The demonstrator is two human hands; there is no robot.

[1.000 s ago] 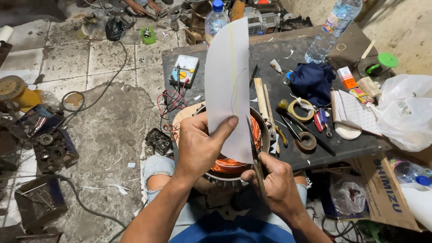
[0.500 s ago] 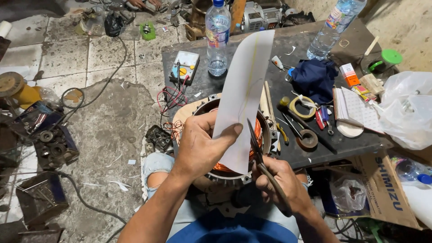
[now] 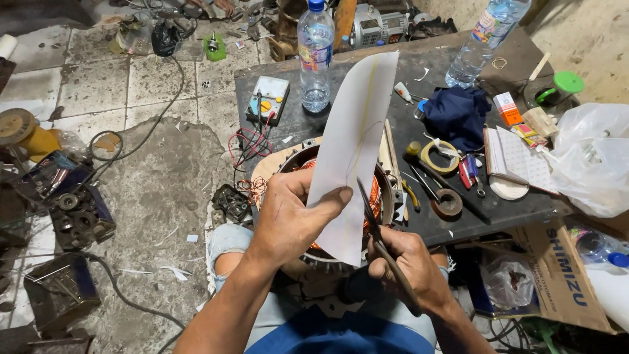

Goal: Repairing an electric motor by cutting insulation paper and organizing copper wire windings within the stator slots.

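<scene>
My left hand (image 3: 291,216) pinches a long white sheet of paper (image 3: 354,137) and holds it upright and tilted to the right. My right hand (image 3: 409,265) grips dark scissors (image 3: 373,219), whose blades point up at the sheet's lower right edge. Behind the sheet, on my lap, lies a round motor stator with orange copper windings (image 3: 380,190), mostly hidden by the paper and my hands.
A dark low table (image 3: 445,223) carries two water bottles (image 3: 316,56), a multimeter (image 3: 268,98), a blue cloth (image 3: 458,115), tape rolls (image 3: 438,156), a notebook (image 3: 517,157) and hand tools. A white plastic bag (image 3: 590,157) and a cardboard box (image 3: 557,275) sit at right. Metal parts litter the floor at left.
The sheet has tilted further to the right and the scissors have moved up against its lower right edge. My head view has shifted a little, showing more of the table's far side.
</scene>
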